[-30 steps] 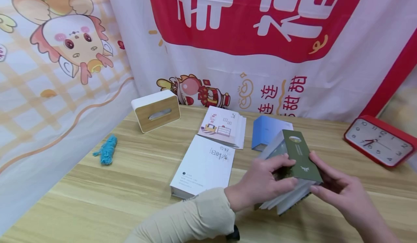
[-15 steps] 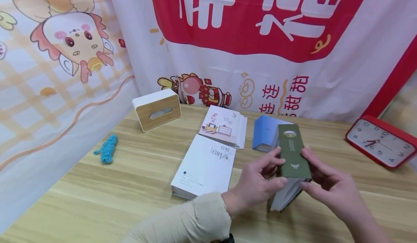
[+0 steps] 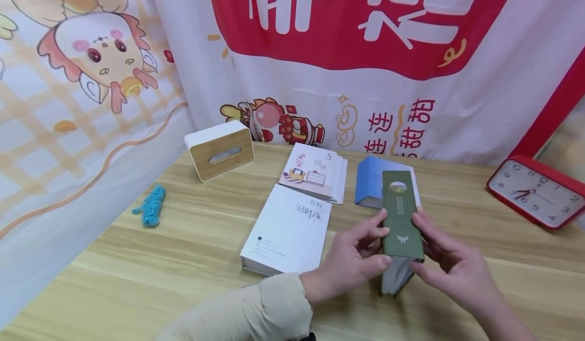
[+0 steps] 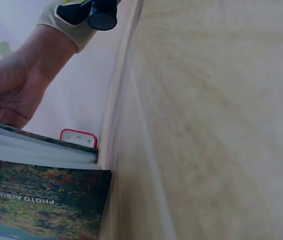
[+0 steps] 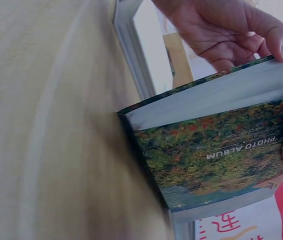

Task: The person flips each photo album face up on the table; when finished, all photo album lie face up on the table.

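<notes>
A photo album (image 3: 400,219) with a dark green spine and a painted autumn-landscape cover stands on its page edges, spine upward. My left hand (image 3: 349,260) grips its left side, thumb near the spine's front end. On the opposite side my right hand (image 3: 457,267) grips it, with thumb and fingers at the spine's edge. In the left wrist view, the album's cover (image 4: 46,200) reads "PHOTO ALBUM" and the covers gape a little around white pages. The right wrist view shows the album's lower corner (image 5: 146,135) down at the tabletop.
A thick white book (image 3: 288,234) lies left of the hands, with a white illustrated book (image 3: 313,173) behind it. A blue book (image 3: 369,181) stands behind the album. Further out are a tissue box (image 3: 221,153), a blue yarn bundle (image 3: 153,206) and a red clock (image 3: 532,191).
Both hands have turned the album from a slant to nearly straight and upright, shifting it slightly left. Its fanned pages and covers have drawn closer together.
</notes>
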Tool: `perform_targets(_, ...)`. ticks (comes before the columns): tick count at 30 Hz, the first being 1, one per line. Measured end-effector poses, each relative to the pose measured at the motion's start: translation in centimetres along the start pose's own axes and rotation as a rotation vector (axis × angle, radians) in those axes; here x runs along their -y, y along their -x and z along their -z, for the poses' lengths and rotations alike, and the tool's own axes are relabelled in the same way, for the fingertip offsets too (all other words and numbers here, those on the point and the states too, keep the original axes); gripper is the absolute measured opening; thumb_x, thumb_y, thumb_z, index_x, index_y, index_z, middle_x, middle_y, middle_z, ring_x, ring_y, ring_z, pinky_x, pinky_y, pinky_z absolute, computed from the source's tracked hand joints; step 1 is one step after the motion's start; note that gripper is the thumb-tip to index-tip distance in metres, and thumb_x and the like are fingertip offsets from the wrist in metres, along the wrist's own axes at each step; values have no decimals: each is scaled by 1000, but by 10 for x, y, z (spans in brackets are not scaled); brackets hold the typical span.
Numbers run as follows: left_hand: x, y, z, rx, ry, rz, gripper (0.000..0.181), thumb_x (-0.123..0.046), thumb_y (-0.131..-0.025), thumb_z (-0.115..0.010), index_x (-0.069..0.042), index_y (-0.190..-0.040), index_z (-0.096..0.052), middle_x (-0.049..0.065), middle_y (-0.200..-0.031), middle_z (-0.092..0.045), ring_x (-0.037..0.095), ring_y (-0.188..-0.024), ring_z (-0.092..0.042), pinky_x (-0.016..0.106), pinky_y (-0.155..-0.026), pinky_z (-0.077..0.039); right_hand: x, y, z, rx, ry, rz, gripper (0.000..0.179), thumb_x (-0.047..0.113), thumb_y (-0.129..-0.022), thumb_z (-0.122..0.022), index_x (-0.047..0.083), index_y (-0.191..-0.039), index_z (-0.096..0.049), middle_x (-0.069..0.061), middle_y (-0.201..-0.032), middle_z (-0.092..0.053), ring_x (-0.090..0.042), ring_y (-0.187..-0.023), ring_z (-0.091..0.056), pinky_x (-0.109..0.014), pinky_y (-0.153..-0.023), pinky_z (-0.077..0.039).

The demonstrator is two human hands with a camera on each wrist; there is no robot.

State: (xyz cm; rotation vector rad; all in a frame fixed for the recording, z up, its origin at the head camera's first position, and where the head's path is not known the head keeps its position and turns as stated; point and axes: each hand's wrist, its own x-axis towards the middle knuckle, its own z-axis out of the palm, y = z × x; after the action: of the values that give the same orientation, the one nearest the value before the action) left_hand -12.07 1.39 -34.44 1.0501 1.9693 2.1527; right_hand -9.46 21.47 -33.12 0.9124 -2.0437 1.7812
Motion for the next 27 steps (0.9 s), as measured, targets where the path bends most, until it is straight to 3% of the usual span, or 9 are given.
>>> perform_targets(5,-3,0,4,21,-9,17,38,-4,-80,-57,5,-116,-54,5,-147,-35,10,-118,-51,22,-94,-42,-2,2,-2,-11,36,-38,71,-29,-66,-60,-12,-132,-40,-1,-145,-38,-1,-125,-43,-15,-87,-45)
perform_targets(9,-7,-1,8,63,-98,16,36,-6,-82,-58,2,-116,-54,1,-148,-32,9,-120,-49,21,-95,-42,-4,4,-3,-24,39,-44,71,-29,-66,-60,-11,-132,-41,-1,-145,-37,-1,-125,-43,-14,-87,-45)
perform_targets(11,-9,-1,10,92,-189,2,35,-9,-83,-58,0,-117,-55,0,-148,-31,9,-124,-44,21,-98,-40,-4,5,-3,-28,40,-48,71,-29,-66,-60,-11,-132,-40,-2,-146,-37,-1,-125,-43,-14,-87,-45)
perform_targets(17,-23,-9,19,210,-584,-83,59,-22,-83,-58,-6,-137,-42,0,-132,-53,12,-136,-29,29,-110,-26,-2,6,-4,-41,144,-159,70,-20,-72,-64,-4,-136,-41,4,-147,-36,4,-123,-43,-13,-83,-47)
perform_targets(20,-32,-16,21,287,-752,-155,47,-25,-83,-59,-8,-127,-51,3,-135,-51,14,-136,-29,29,-111,-24,-2,6,-4,-35,165,-219,69,-14,-76,-65,1,-138,-40,9,-147,-35,7,-121,-43,-12,-80,-48)
perform_targets(23,-39,-23,18,346,-889,-221,32,-29,-85,-61,-12,-112,-58,5,-138,-48,17,-133,-35,29,-111,-23,-3,7,-5,-20,110,-222,69,-15,-77,-63,0,-140,-37,10,-147,-36,7,-122,-42,-14,-80,-49)
perform_targets(27,-48,-32,15,427,-1028,-223,33,-36,-87,-61,-14,-111,-58,3,-134,-52,16,-130,-40,25,-110,-23,-7,9,-6,11,48,-183,75,-18,-77,-60,0,-143,-30,8,-148,-33,5,-126,-39,-15,-84,-48)
